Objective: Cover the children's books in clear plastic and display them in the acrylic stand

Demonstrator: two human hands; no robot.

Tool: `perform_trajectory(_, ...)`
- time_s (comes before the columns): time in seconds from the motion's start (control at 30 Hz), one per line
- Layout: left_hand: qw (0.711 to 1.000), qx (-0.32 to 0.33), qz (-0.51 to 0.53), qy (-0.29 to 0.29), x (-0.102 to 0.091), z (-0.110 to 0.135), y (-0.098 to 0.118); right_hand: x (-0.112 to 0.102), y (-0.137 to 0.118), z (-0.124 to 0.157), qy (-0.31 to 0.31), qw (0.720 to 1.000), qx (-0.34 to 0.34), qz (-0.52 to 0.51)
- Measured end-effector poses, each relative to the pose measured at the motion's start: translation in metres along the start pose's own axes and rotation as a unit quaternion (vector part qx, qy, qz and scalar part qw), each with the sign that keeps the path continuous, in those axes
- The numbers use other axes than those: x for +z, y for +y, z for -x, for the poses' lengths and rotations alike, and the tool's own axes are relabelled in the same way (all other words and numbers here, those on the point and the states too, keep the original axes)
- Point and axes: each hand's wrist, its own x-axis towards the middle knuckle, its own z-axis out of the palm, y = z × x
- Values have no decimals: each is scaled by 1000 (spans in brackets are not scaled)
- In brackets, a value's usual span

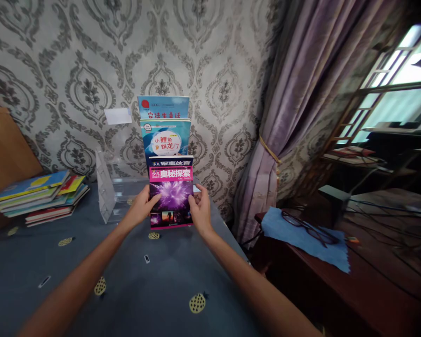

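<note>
Both hands hold a pink and purple book [170, 196] upright at the front of a clear acrylic tiered stand [107, 189]. My left hand [142, 206] grips its left edge and my right hand [199, 208] grips its right edge, fingers curled onto the cover. Right behind it stands a dark-topped book [171, 162]. Higher tiers carry a light blue book with a fish title [165, 138] and a blue book [163, 107] at the top.
A stack of several colourful books [38, 199] lies at the left on the blue-grey patterned tablecloth [154, 290]. To the right a dark wooden desk [354, 281] bears a blue cloth [301, 234] and glasses [310, 227]. A purple curtain [287, 117] hangs by the window.
</note>
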Motion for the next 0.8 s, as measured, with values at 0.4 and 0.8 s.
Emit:
perform_trajectory(0.4,998,25,-33,45,-20,-61,10,15,8,-74,-24,998,-58,27)
perform_trajectory(0.8,983,98,-94,122,-38,-92,33,28,-4,-127,-49,989,-136,33)
